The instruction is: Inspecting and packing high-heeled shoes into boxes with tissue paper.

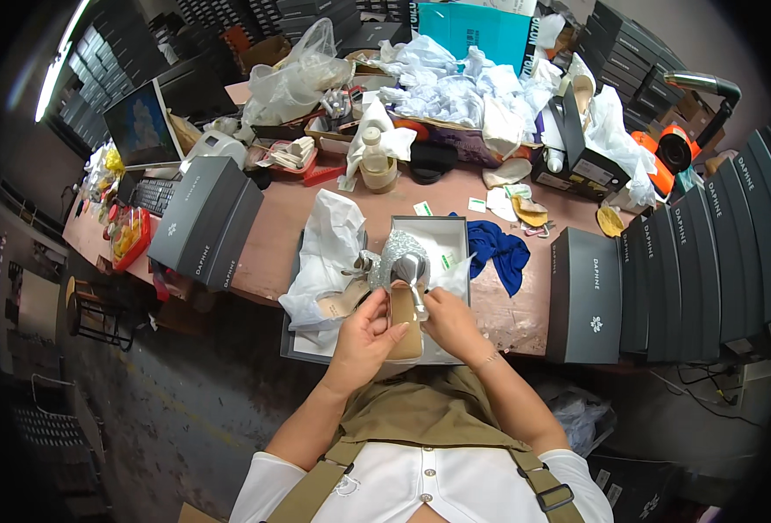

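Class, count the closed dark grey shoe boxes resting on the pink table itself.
2 lie flat: one dark grey box at the left edge, another dark grey box right of the hands. An upright row further right cannot be counted surely.

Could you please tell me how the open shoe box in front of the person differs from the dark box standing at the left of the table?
The open shoe box has no lid on and shows a white inside with tissue paper; the dark box is closed. The open one lies flat by the left hand and right hand, which hold a glittery high-heeled shoe; the dark one sits askew, untouched. Both are rectangular shoe boxes.
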Tool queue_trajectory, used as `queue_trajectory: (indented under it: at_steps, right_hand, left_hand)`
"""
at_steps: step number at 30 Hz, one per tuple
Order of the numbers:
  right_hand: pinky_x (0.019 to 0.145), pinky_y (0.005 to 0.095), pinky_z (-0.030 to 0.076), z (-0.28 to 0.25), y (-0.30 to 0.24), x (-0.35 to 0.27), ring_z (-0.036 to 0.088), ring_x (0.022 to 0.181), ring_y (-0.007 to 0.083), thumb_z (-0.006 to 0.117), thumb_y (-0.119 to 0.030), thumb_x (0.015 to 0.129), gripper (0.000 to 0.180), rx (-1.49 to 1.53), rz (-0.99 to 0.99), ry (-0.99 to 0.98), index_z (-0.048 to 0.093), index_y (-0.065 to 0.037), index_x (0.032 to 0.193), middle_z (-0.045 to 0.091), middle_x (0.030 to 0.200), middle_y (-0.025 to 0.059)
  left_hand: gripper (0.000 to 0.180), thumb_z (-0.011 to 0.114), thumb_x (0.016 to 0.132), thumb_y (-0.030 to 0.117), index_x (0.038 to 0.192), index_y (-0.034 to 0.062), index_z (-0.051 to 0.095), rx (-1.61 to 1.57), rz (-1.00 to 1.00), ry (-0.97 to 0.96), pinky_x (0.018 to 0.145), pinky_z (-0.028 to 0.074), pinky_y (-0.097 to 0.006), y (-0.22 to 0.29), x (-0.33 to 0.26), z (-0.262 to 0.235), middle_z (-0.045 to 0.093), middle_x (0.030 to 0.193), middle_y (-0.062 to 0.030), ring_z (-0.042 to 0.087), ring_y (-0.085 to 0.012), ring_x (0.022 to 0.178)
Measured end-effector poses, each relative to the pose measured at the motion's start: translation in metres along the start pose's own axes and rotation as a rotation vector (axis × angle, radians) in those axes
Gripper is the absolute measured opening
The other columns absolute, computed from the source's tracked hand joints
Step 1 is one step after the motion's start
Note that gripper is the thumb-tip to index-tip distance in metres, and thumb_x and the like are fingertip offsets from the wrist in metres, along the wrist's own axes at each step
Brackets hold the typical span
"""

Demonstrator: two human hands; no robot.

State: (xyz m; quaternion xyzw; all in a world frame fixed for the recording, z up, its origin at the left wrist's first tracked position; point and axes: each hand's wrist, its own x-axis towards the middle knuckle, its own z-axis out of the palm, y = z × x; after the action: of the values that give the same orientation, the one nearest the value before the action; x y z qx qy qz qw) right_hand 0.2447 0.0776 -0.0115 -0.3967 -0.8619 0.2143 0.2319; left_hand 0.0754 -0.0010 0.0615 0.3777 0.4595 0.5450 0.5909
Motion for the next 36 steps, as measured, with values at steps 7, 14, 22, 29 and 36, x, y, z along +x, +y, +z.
queue_trajectory:
  at_steps: [7,14,22,29,36]
  right_hand:
    - [0.074,0.0392,0.049,-0.034,-0.007,-0.001,0.061,0.083,0.0339,0.068,-0.017,0.081,0.025,0.399,0.083,-0.129,0.065,-0.003,0.102,0.063,0.09,0.0165]
    - [0.079,0.0371,0.049,-0.116,0.073,-0.008,0.061,0.09,0.0315,0.065,-0.011,0.083,0.026,-0.005,0.213,0.562,0.061,0.002,0.105,0.06,0.1,0.0171]
    - [0.096,0.0338,0.043,-0.083,0.063,-0.013,0.052,0.119,0.0247,0.063,-0.042,0.087,0.077,1.196,0.293,-0.133,0.029,-0.004,0.145,0.046,0.136,0.0177]
    - [0.104,0.0329,0.038,-0.083,-0.001,-0.079,0.053,0.118,0.0194,0.074,-0.026,0.074,0.071,1.464,0.335,-0.466,0.048,0.004,0.133,0.057,0.129,0.0129]
    - [0.076,0.0479,0.059,-0.128,0.018,-0.132,0.063,0.099,0.0431,0.076,-0.033,0.073,0.075,1.486,0.404,0.328,0.047,0.003,0.132,0.055,0.124,0.0248]
  left_hand:
    - [0.049,0.057,0.088,-0.008,0.133,-0.0091,0.039,0.387,0.006,0.001,0.086,0.049,-0.024,0.003,-0.001,-0.018,0.056,0.122,-0.0113,0.059,-0.0134,0.105]
    - [0.041,0.059,0.086,-0.005,0.125,-0.0071,0.047,0.278,0.044,0.047,0.081,0.05,-0.026,0.001,-0.003,-0.016,0.065,0.109,-0.0103,0.062,-0.011,0.099]
    - [0.03,0.058,0.079,-0.002,0.109,-0.0002,0.059,1.134,0.494,-0.407,0.073,0.053,-0.036,0.038,-0.007,-0.02,0.065,0.097,-0.0153,0.065,-0.0314,0.087]
    - [0.031,0.065,0.077,0.009,0.108,0.0029,0.063,1.348,1.006,-0.625,0.086,0.05,-0.039,0.065,0.0,0.012,0.063,0.105,-0.0099,0.061,-0.025,0.101]
    - [0.065,0.07,0.08,0.028,0.131,-0.0046,0.045,1.25,0.529,-0.041,0.1,0.038,-0.044,-0.076,0.084,0.017,0.055,0.122,-0.0223,0.051,-0.0348,0.118]
